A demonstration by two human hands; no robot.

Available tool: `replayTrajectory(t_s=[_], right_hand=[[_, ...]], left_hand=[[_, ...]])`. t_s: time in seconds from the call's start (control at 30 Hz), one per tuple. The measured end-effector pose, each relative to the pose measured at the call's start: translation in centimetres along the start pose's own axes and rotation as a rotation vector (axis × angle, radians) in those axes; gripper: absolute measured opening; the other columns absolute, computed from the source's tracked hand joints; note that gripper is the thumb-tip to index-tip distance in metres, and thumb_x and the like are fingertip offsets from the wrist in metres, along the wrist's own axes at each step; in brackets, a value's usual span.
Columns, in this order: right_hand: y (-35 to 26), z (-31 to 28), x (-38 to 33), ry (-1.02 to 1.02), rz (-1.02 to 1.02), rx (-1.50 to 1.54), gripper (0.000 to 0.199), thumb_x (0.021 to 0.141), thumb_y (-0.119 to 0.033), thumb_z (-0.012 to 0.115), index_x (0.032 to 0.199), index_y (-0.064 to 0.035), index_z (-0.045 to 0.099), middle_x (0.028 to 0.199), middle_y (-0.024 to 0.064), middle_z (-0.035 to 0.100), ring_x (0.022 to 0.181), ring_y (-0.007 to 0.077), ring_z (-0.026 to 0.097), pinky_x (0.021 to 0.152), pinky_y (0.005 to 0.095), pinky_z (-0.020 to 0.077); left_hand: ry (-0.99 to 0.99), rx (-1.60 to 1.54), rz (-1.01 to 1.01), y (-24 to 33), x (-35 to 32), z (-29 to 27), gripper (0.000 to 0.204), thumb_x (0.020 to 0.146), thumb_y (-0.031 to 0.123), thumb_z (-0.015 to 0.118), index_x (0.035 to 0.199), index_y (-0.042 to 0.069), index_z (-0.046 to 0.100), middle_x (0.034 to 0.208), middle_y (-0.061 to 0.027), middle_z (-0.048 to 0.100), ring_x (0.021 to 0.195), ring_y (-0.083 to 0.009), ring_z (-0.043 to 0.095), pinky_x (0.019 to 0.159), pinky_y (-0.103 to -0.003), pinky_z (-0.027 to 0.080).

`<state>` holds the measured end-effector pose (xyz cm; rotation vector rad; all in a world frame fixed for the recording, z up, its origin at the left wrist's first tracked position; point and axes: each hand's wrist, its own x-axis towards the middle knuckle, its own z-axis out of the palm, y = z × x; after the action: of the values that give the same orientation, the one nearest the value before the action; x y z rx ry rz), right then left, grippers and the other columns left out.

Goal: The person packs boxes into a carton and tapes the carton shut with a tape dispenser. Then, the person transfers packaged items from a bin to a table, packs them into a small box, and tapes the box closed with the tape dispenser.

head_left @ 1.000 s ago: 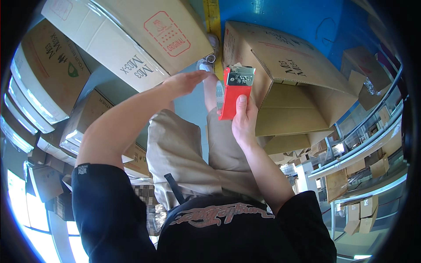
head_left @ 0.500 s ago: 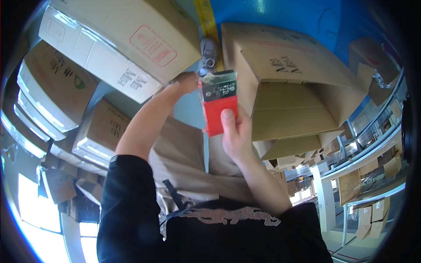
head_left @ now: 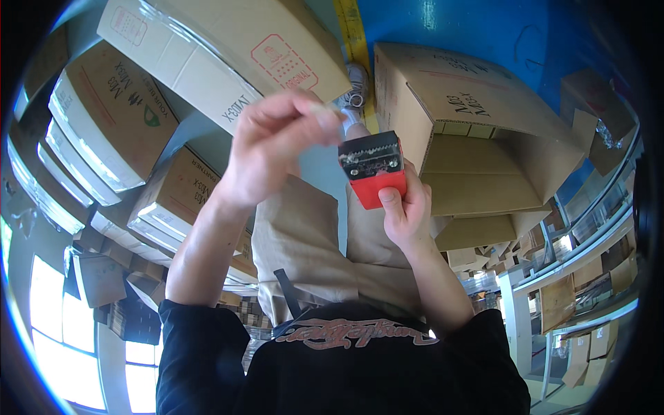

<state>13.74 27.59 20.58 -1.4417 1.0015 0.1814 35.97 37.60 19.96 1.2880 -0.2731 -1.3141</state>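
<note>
In my right hand (head_left: 407, 207) is a red and black tape dispenser (head_left: 377, 183), thumb along its red body and the fingers wrapped behind. Its black end faces up and shows a toothed metal cutting edge. Just left of that end is my left hand (head_left: 280, 142), with the thumb and fingers pinched together and partly blurred. Whatever may be between the left fingertips is too small and smeared to make out. Beyond the left hand lies a large closed carton (head_left: 235, 55). To the right of the dispenser an open carton (head_left: 477, 162) lies on its side, its inside facing me.
Several taped cartons (head_left: 114, 111) are stacked at the left. A blue floor area (head_left: 443, 24) edged by a yellow line (head_left: 354, 31) lies ahead. At the right stand metal shelves (head_left: 588, 256) with cardboard pieces. My shoe (head_left: 356, 86) is between the two big cartons.
My left hand has moved back and up from beyond the dispenser to its left side. The dispenser, in my right hand, has tilted so its toothed end faces me more.
</note>
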Motion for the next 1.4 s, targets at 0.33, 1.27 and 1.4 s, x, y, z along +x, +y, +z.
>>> replayTrajectory(t_s=[0.33,1.27,1.4], right_hand=[[-1.1,2.7,-0.4,-0.048,-0.211,-0.071,0.062,0.089,-0.059,0.060,0.087,0.0037,0.064,0.093,0.0206,0.065,0.101,0.0384,0.064,0.080,0.0400,0.0511],[-6.8,5.8,-1.7,-0.294,-0.395,-0.440,0.052,0.092,-0.049,0.061,0.082,0.0025,0.059,0.072,0.0183,0.063,0.078,0.0393,0.064,0.076,0.0444,0.0532],[-9.0,5.1,-0.9,-0.509,-0.210,-0.498,0.050,0.093,-0.047,0.060,0.085,0.0021,0.059,0.073,0.0191,0.063,0.072,0.0395,0.063,0.065,0.0464,0.0502]], left_hand=[[0.608,0.747,-0.300,-8.7,-11.7,-11.0,0.037,0.093,0.010,0.058,0.130,0.005,0.057,0.134,-0.0173,0.054,0.120,-0.0262,0.055,0.099,-0.037,0.047],[0.298,0.482,-0.108,1.9,-12.2,-5.0,0.008,0.084,0.010,0.073,0.082,0.003,0.070,0.077,-0.0070,0.061,0.069,-0.0198,0.059,0.063,-0.030,0.047],[0.513,0.455,-0.184,2.6,-13.8,-5.4,0.007,0.082,0.006,0.073,0.081,0.000,0.070,0.073,-0.0056,0.061,0.066,-0.0136,0.057,0.060,-0.028,0.046]])
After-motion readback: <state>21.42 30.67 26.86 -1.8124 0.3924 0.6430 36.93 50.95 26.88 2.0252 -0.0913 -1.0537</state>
